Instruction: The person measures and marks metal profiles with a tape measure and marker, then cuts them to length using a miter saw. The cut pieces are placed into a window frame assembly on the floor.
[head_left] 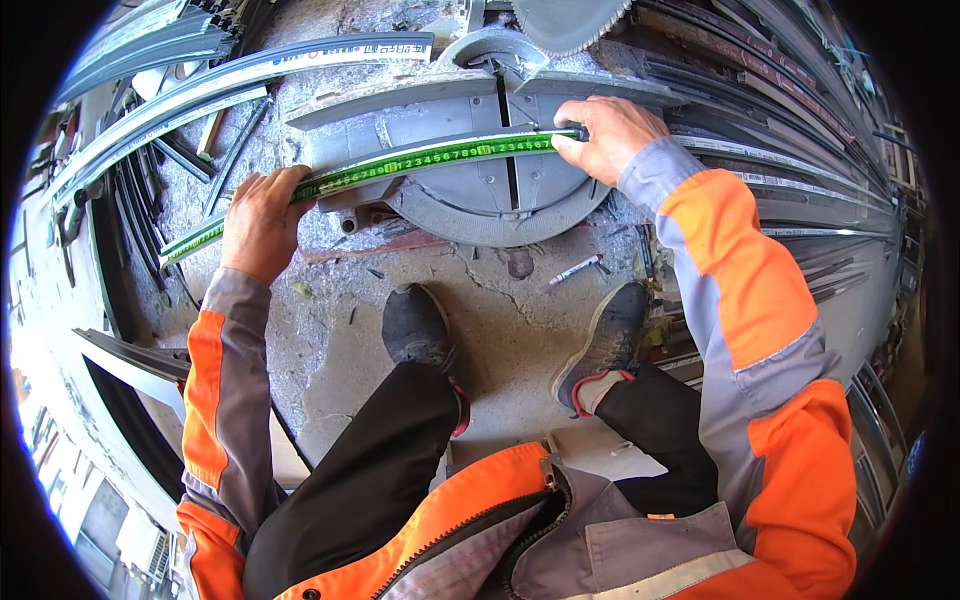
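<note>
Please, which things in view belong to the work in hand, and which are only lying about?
In use, it seems:
Green measuring tape, held by left hand and right hand
Grey saw table beneath

Apparently lying about:
White pen on the floor
Long profiles on the right
Dark strips on the left

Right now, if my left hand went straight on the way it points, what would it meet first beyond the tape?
Your left hand would probably meet the left end of the grey metal fence, though depth is unclear; it might pass above.
</note>
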